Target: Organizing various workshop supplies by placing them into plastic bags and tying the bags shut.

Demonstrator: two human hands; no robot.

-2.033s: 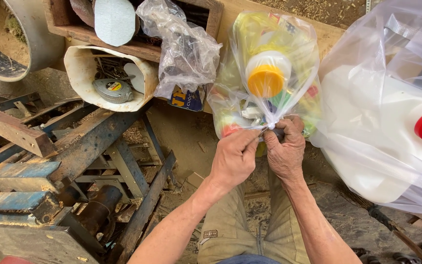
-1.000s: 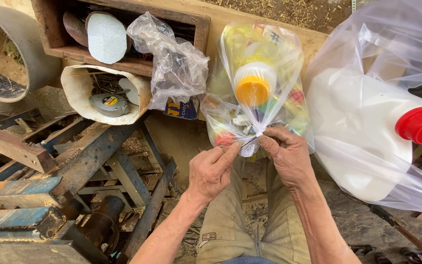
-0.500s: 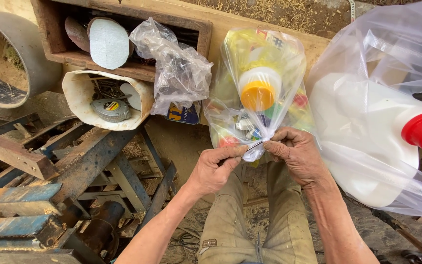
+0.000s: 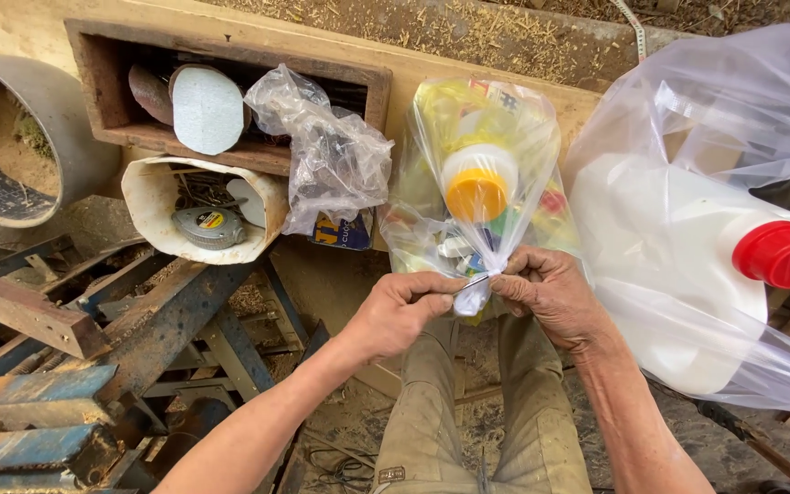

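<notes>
Both hands, left hand point(image 4: 401, 311) and right hand point(image 4: 549, 295), pinch the twisted neck of the clear plastic bag holding an orange-capped bottle point(image 4: 477, 183), apparently mid-tie; cinching comes next.

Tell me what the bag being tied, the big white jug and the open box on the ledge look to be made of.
Bag, pinched by the left hand and right hand: thin clear plastic film, glossy and creased. Jug: opaque white plastic, smooth, with a red cap, probably plastic. Box: rough, weathered wood, with visible grain and dust.
</notes>
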